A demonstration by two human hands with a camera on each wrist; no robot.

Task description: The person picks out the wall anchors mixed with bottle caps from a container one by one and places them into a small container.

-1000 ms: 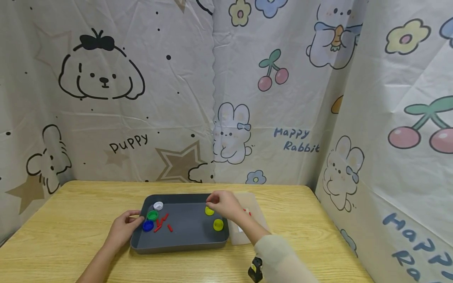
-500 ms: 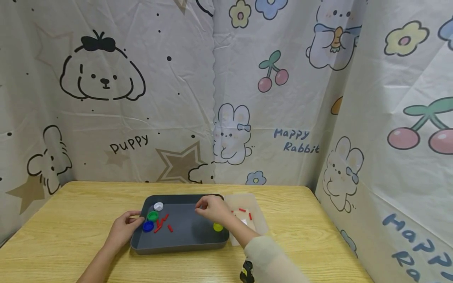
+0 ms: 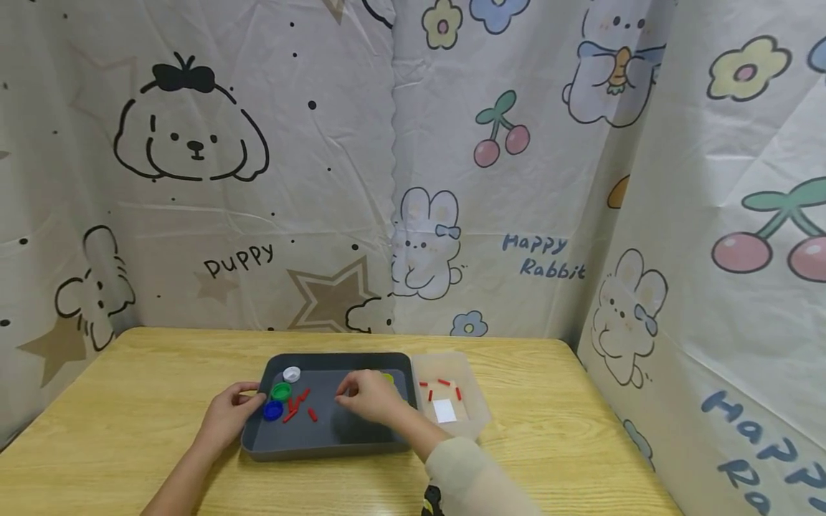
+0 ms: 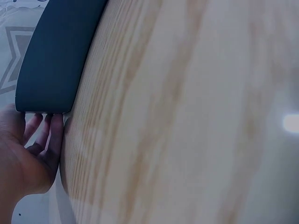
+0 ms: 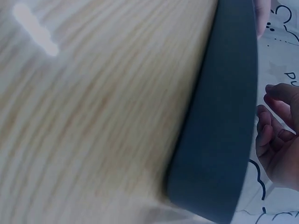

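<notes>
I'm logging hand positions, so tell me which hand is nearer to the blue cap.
Left. The left hand is at the tray edge beside the blue cap; the right hand is over its middle, past the red pieces.

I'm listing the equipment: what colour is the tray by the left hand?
Dark grey; the tray shows best in the head view.

From above, the head view faces forward past the far edge of the wooden table (image 3: pixel 535 408); both wrist views, low and near, share the grey tray (image 4: pixel 60 56) from outside.
</notes>
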